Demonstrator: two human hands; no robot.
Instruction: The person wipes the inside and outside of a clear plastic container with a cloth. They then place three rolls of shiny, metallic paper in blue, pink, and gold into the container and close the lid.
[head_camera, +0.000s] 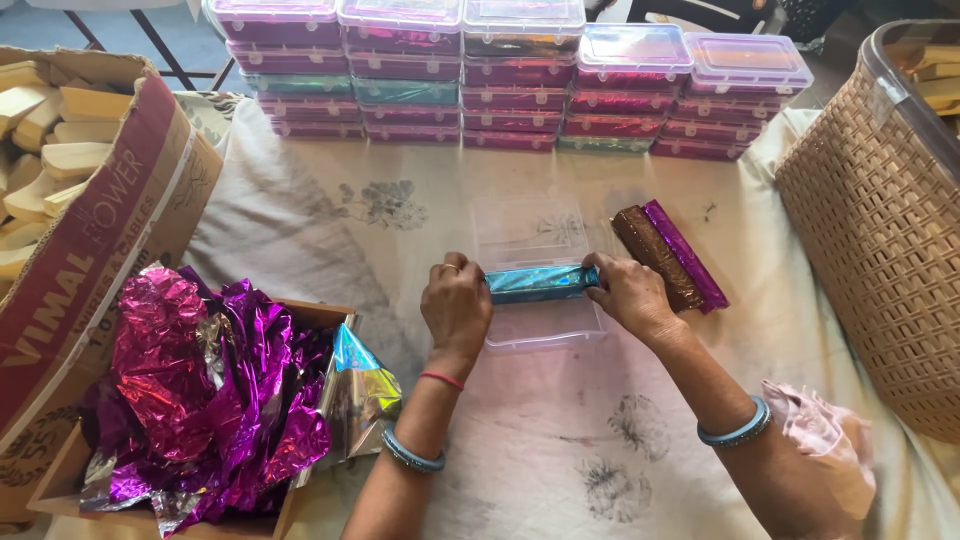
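both hands (456, 305) (625, 293) grip a teal foil bar (537, 283) over a clear box (540, 325)

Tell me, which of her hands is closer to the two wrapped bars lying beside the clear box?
Right hand, just beside the brown and purple wrapped bars; the left hand is across the teal bar.

Both forearms reach forward from the bottom edge and converge on 1 teal foil-wrapped bar (537, 283). The left hand (456, 305) sits at the bar's left end, knuckles up, fingers curled around it. The right hand (627, 293) grips the bar's right end the same way. Each wrist bears 1 blue bangle; the left also has a thin red thread.
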